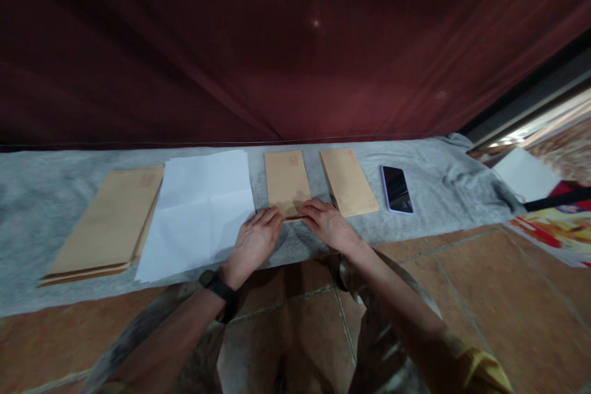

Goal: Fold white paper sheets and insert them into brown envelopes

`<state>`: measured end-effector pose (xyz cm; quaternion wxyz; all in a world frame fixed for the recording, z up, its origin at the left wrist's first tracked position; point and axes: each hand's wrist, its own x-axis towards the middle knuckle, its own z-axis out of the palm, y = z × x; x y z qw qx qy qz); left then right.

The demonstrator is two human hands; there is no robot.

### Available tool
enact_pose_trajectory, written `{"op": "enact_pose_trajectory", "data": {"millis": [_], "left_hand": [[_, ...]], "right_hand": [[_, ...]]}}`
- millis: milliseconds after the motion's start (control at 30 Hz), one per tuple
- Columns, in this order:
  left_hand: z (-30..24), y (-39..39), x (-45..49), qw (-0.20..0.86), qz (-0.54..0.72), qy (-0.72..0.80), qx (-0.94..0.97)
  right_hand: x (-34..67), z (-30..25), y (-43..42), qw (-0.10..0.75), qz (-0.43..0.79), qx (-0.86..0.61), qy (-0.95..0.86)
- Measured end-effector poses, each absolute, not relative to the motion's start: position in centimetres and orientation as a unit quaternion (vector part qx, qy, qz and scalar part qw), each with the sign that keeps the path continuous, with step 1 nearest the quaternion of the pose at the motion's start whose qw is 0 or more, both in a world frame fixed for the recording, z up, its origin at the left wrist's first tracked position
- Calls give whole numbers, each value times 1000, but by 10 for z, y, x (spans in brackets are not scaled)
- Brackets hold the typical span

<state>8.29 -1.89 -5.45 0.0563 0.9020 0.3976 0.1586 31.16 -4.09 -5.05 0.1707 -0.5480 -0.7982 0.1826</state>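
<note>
A brown envelope (286, 181) lies flat on a grey cloth (41, 197) spread on the floor. My left hand (255, 240) and my right hand (329, 221) both rest at its near edge, fingers curled and pinching that edge. A dark watch sits on my left wrist. A second brown envelope (348, 180) lies just to the right, untouched. Left of my hands is a stack of white paper (198, 209), creased across the middle.
A stack of larger brown envelopes (108, 221) lies at the far left. A dark phone (396, 189) lies to the right of the envelopes. A red curtain (277, 43) hangs behind the cloth. Tiled floor (484, 295) is in front, white sheet (524, 173) and colourful print (558, 228) at right.
</note>
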Motion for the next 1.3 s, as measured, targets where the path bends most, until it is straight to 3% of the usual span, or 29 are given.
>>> {"op": "enact_pose_trajectory", "data": {"millis": [433,767,1300], "left_hand": [[-52,-19,91,53,136,412,899],[-69,-39,104,91,170,309,931],[-83,-65,116,39,128,357,925]], "right_hand": [[302,-55,-35,172,167,-594,-768],[306,-69,-29,183,180,-597,-760],[305,-67,-30,192,182,-596,-758]]}}
